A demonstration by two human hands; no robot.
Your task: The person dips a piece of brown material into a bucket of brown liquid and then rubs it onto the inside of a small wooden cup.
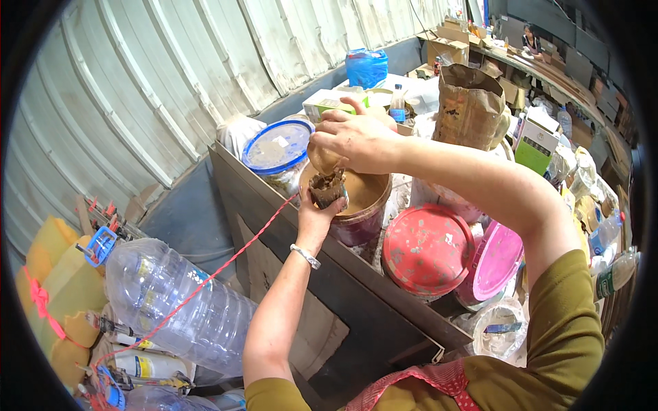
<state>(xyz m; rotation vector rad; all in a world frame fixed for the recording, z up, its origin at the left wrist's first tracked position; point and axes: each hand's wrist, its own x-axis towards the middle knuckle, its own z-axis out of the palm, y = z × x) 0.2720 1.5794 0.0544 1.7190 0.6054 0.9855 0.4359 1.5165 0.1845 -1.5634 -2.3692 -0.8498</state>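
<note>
The left hand (317, 219) grasps a jagged-rimmed brown cup (327, 192), thumb and fingers parted around its sides. At twelve o'clock from the cup, the right hand (367, 140) curls its fingers over a rounded tan object (325, 159). A maroon bucket (358, 229) sits at four o'clock.

A pinkish-red apron (449, 381) with small white dots shows at the chest over an olive-green top. To the apron's right, the right sleeve (563, 335) is the same olive, wide and creased, with its hem around the upper arm. To the apron's left, the left sleeve (271, 395) is olive too. Up and left from the apron, a broad silvery bracelet (305, 256) circles the left wrist.
</note>
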